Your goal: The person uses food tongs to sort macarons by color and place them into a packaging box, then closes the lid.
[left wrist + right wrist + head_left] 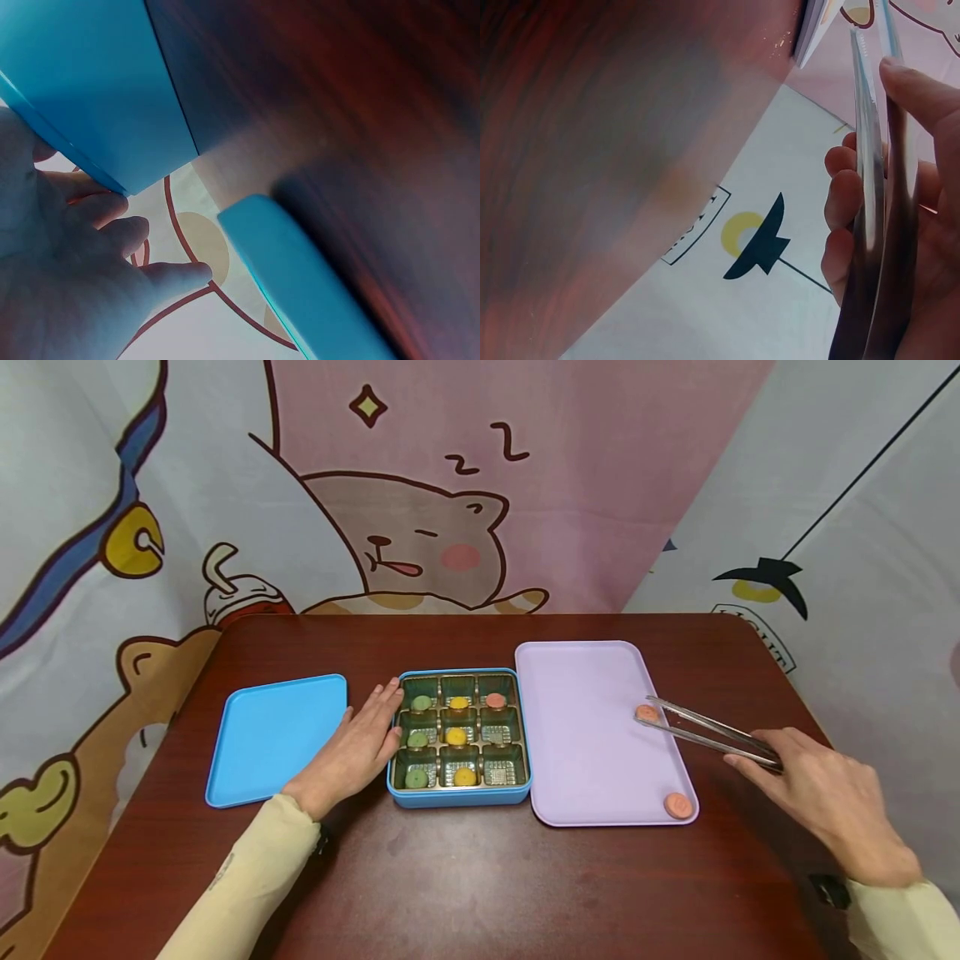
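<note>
My right hand (836, 797) grips metal tongs (720, 747), also seen along the palm in the right wrist view. Their two tips lie either side of an orange-pink round piece (647, 713) by the right edge of the lilac tray (592, 735). A second orange-pink piece (678, 806) sits in that tray's near right corner. My left hand (348, 752) rests with extended fingers against the left side of the blue box (465, 797). Inside, a gold divided insert holds three green pieces in the left column, three yellow in the middle, and one pink piece (496, 701) at back right.
A blue lid-like tray (277, 739) lies left of the box, partly behind my left hand. The lilac tray stands right beside the box. All are on a dark red-brown table (465, 877), with a printed cartoon curtain (585, 485) behind its far edge.
</note>
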Demonstrator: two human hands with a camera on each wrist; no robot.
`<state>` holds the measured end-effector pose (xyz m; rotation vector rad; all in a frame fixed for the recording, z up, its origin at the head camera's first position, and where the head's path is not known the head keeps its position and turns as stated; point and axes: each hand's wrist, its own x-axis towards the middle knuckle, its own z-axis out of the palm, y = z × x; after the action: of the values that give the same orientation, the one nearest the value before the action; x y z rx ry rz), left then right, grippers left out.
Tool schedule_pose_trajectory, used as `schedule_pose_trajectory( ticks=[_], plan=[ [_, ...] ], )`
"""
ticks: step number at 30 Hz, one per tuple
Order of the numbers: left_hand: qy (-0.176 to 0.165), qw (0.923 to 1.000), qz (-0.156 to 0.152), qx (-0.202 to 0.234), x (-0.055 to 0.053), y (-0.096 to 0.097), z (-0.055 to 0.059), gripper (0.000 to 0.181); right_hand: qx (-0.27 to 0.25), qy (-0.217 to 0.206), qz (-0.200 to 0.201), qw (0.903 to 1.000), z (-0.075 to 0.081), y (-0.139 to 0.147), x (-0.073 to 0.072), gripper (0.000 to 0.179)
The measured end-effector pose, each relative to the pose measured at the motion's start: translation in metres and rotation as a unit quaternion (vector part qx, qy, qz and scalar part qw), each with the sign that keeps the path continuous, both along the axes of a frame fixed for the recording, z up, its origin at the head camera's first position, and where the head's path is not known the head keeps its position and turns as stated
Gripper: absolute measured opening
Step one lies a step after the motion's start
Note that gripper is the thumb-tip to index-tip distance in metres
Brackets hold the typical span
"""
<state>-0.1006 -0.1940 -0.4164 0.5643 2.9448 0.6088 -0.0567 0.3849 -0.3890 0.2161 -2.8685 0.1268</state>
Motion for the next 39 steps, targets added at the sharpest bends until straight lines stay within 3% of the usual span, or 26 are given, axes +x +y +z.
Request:
schedule_pose_trajectory(
  ticks=[16, 39],
  plan=[
    [0.002, 1.0, -0.002, 0.001, 0.0003, 0.0002, 0.0006, 0.062, 0.013, -0.033, -0.017, 0.9992, -0.0033, 0.001, -0.0003, 0.059],
    [0.006, 0.9999, -0.004, 0.008, 0.0006, -0.0011, -0.0011, 0.061, 0.019, -0.058, -0.004, 0.9981, -0.0047, -0.0022, -0.002, 0.059]
  ],
)
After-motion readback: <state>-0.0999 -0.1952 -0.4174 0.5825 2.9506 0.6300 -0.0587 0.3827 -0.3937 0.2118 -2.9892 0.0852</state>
